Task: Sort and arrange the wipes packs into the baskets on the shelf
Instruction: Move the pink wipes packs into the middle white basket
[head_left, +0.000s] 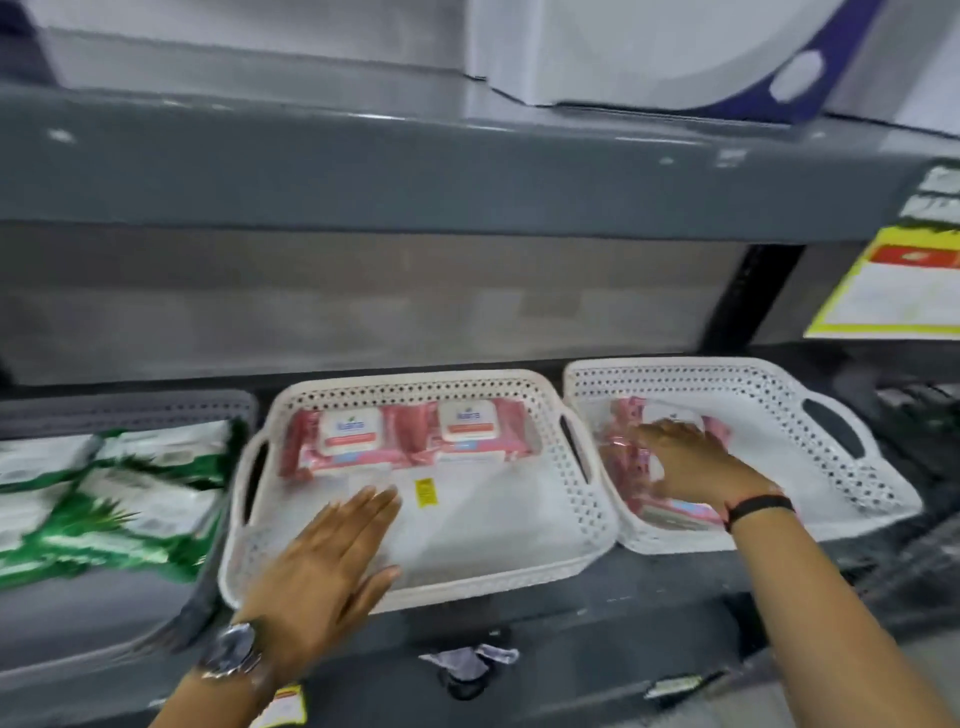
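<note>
Wipes packs: two pink packs (410, 434) lie side by side along the back wall of the middle white basket (592, 519), more pink packs (631, 457) sit at the left of the right white basket (779, 387), and green-and-white packs (114, 493) fill the grey basket (130, 410) at left, all on the grey shelf (571, 649). Left hand (324, 561), watch (231, 652) on wrist, is flat with fingers straight and together over the middle basket's front rim, gripping nothing. Right hand (696, 462), black band (761, 506) on wrist, rests palm-down with fingers spread on the pink packs in the right basket; a closed grip cannot be told through motion blur.
</note>
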